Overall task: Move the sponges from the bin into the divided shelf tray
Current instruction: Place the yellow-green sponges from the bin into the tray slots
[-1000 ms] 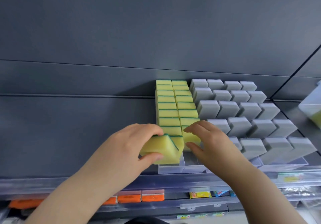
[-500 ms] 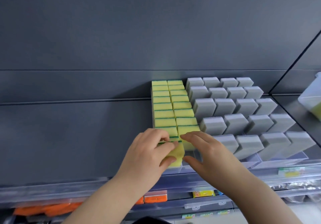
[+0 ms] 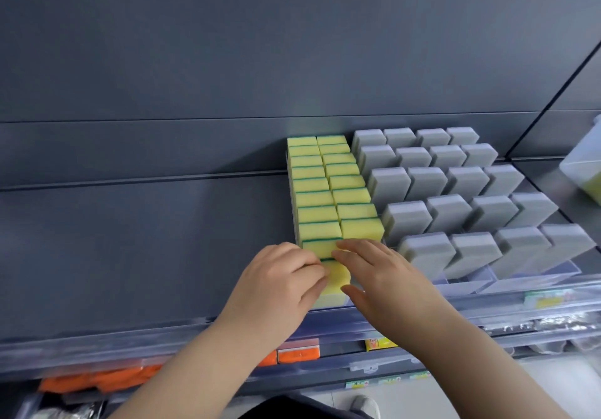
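Two rows of yellow sponges with green edges [image 3: 328, 187] stand packed in the left lanes of a clear divided shelf tray [image 3: 549, 274]. At the front of the left lane sits one more yellow sponge [image 3: 336, 277]. My left hand [image 3: 279, 288] grips it from the left, fingers curled over its top. My right hand [image 3: 387, 280] rests on its right side, fingers spread across the top and thumb at the front. Rows of grey sponges [image 3: 461, 204] fill the lanes to the right. A clear bin [image 3: 583, 165] with yellow sponges shows at the right edge.
The dark grey shelf board [image 3: 146, 239] stretches left of the tray, with a dark back panel above. A clear front rail [image 3: 507, 301] with price labels runs along the shelf edge. Orange packages [image 3: 107, 379] lie on the shelf below. A shoe [image 3: 366, 407] shows on the floor.
My left hand brought the sponge from in front of the tray into the front of the left lane. My right hand shifted from the right row's front sponge onto this one.
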A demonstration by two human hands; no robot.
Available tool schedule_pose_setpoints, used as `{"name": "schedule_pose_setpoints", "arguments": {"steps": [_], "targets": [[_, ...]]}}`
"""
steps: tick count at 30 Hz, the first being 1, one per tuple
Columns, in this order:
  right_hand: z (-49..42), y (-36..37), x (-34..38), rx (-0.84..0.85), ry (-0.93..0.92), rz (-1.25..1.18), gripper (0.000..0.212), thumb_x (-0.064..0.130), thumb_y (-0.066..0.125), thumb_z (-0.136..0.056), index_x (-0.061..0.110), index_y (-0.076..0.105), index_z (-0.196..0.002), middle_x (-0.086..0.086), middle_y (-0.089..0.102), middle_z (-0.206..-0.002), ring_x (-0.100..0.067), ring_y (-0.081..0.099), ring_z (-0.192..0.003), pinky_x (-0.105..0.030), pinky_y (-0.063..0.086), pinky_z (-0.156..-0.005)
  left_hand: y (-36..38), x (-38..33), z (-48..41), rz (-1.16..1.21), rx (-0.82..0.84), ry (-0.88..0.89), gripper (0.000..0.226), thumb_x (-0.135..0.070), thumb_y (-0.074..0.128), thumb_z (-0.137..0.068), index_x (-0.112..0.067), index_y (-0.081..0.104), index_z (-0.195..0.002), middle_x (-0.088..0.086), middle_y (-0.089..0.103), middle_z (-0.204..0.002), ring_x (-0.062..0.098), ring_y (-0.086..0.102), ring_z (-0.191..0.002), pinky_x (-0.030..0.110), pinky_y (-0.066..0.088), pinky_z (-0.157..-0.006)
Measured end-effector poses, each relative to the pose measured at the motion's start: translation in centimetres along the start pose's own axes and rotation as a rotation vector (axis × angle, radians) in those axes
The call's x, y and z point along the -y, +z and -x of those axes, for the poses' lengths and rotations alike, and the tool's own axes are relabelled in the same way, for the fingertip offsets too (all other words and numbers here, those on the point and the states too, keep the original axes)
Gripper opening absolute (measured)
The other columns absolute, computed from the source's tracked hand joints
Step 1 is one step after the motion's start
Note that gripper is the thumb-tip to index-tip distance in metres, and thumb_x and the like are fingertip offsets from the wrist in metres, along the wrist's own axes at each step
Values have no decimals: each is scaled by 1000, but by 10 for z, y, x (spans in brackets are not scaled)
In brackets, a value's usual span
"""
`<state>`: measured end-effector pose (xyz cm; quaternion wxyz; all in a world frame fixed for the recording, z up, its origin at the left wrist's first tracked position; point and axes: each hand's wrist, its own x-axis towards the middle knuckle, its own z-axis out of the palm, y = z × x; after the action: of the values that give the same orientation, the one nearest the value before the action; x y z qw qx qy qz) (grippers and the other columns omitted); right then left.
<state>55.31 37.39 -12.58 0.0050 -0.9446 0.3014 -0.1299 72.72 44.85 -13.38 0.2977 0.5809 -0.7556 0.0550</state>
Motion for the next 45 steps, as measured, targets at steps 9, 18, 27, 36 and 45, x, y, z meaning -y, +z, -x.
{"name": "schedule_pose_setpoints", "arguments": {"steps": [9, 18, 27, 36, 45], "targets": [[-3, -33, -4, -153, 135, -158, 38, 32, 63, -79, 12, 65, -110, -3, 64, -114, -22, 61, -103, -29, 48, -84, -35, -2, -32, -190, -30, -72, 31, -27, 46, -89, -16, 71, -102, -2, 68, -93, 19, 62, -84, 35, 51, -69], [67, -96, -63, -276, 333, -135, 49, 50, 47, -87, 16, 60, -119, 1, 59, -124, -20, 54, -114, -30, 45, -89, -12, -102, -86, -219, -31, 46, 34, -28, 47, -87, -15, 68, -110, 0, 67, -95, 22, 62, -85, 36, 50, -68], [296, -136, -147, -295, 679, -126, 46, 55, 46, -88, 24, 61, -118, 9, 59, -121, -13, 55, -111, -25, 42, -89, 89, -289, -102, -16, 50, 185, 35, -26, 44, -84, -14, 68, -107, -1, 68, -91, 21, 63, -81, 31, 52, -67], [448, -139, -198, -176, 1014, -215, 56, 60, 35, -80, 32, 54, -123, 14, 52, -127, -9, 50, -116, -21, 39, -91, 180, -408, -103, 39, 259, 295, 39, -30, 41, -81, -18, 69, -105, -5, 67, -88, 18, 64, -78, 29, 53, -65], [459, -149, -307, -192, 1016, -206, 43, 49, 46, -87, 31, 52, -125, 16, 51, -126, -7, 49, -115, -18, 35, -90, 242, -457, -197, 91, 188, 375, 38, -30, 43, -83, -17, 66, -111, -5, 67, -94, 17, 63, -85, 29, 51, -70]]}}
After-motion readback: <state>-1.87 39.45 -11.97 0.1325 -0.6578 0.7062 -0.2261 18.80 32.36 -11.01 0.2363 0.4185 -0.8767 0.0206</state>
